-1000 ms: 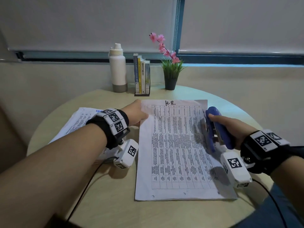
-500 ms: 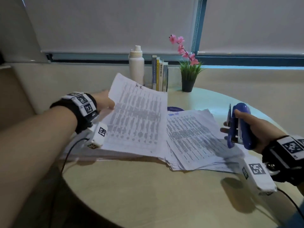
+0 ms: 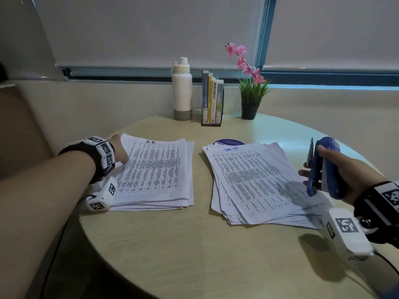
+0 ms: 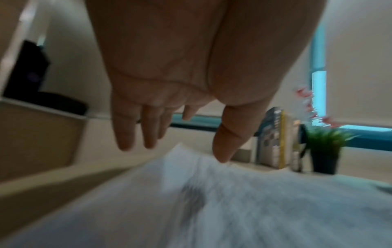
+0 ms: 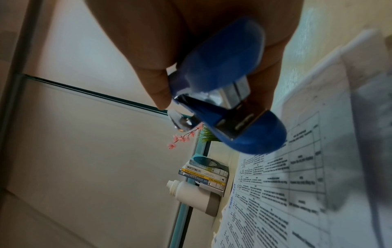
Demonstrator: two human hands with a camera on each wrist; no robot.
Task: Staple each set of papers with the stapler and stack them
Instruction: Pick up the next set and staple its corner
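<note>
The H.R. set [image 3: 155, 169] is now laid under the spread, seemingly untouching left hand [image 4: 169, 83] fingers [image 4: 125, 130]; the stapler [image 3: 323, 167] is gripped by the right hand [image 3: 349, 175].

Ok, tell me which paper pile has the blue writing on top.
The fanned-out pile nearer the right hand. The neater pile by the left hand is headed in black ink.

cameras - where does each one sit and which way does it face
Head: on the head, facing down at the table; both forearms, left hand, right hand holding the stapler.
Left wrist: under the left palm, facing along open fingers over blurred papers.
Right wrist: rolled sideways, facing fingers round the stapler.
All three share the books.
</note>
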